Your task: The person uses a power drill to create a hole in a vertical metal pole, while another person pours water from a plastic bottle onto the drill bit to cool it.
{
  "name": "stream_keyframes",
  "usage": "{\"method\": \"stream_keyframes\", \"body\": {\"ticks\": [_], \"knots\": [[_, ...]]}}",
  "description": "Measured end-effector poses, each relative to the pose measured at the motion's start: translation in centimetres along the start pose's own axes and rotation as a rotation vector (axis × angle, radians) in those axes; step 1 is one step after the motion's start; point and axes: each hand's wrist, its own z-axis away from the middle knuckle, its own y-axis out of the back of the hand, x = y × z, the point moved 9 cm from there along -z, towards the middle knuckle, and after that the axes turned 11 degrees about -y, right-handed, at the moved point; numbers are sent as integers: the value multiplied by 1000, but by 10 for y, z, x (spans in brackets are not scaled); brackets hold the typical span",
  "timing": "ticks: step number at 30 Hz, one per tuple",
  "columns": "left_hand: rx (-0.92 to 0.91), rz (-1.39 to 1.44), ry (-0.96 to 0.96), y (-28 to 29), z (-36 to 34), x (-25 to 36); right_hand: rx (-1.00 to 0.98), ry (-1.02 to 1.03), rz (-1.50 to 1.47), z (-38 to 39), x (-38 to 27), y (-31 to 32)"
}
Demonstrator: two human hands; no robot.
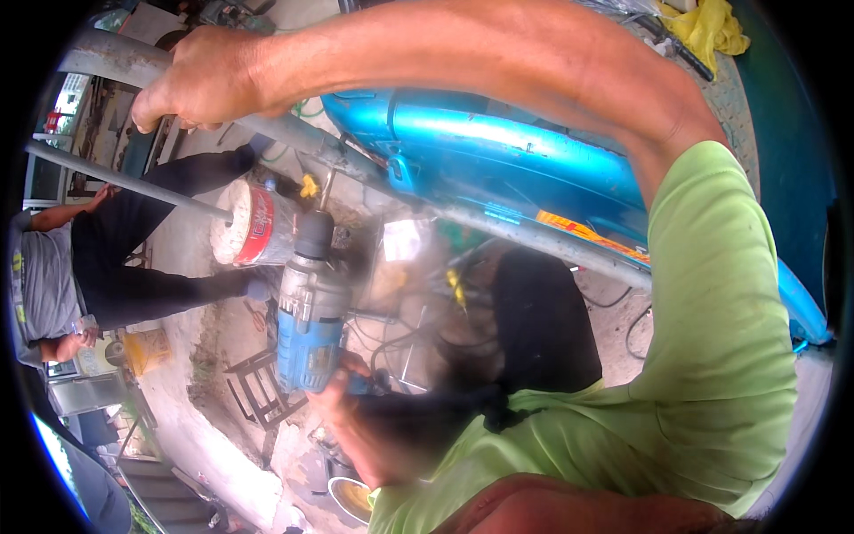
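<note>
My left hand (342, 387) is closed around the handle of a blue and grey power drill (311, 329), low in the middle. The drill's chuck faces away from me. Its bit (328, 189) points up at a long grey metal pipe (302, 135); the tip reaches the pipe's edge, and I cannot tell whether it has entered the metal. My right arm stretches across the top, and my right hand (209, 76) grips the same pipe near its upper left end. The pipe slants down to the right in front of a shiny blue metal panel (498, 133).
A white and red bucket (258, 222) stands left of the drill, with a thin grey rod (133, 181) ending over it. Another person (124, 258) in dark trousers is at the left. Cables, a dark metal frame (262, 387) and a bowl (350, 497) lie on the ground.
</note>
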Motion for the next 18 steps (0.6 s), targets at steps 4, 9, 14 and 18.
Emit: {"method": "stream_keyframes", "body": {"ticks": [4, 9, 14, 18], "knots": [[29, -50, -9, 0, 4, 2, 14, -45, -19, 1, 5, -2], [63, -83, -48, -2, 7, 7, 6, -28, 82, -1, 5, 1], [50, -79, -11, 1, 9, 3, 32, -62, 81, -3, 6, 1], [92, 140, 137, -4, 11, -8, 28, -52, 92, -5, 7, 1]]}}
